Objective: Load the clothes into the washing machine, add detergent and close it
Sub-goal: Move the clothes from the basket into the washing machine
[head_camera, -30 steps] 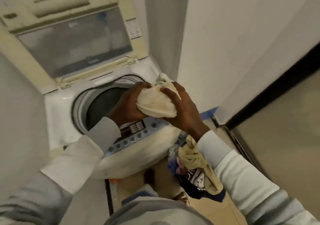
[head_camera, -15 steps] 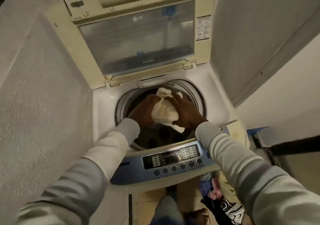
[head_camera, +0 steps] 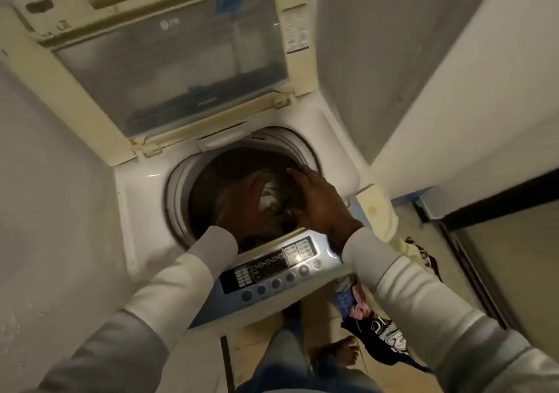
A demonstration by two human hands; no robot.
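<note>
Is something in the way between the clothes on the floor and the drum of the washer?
Nothing visible blocks it. The lid is raised behind the drum opening, which is uncovered. Only the left hand and right hand are over it; the clothes on the floor lie beside the machine.

Washing machine (head_camera: 139,199) body white, lid (head_camera: 169,69) yellowed cream w/ smoky grey window. Control panel (head_camera: 272,271) at its front: silver-blue, black display. Inside it, cloth (head_camera: 269,199) looks whitish-grey (blurred, prob. pale). Clothes pile (head_camera: 381,335) right of the machine: black w/ white print, pink, blue bits.
</note>
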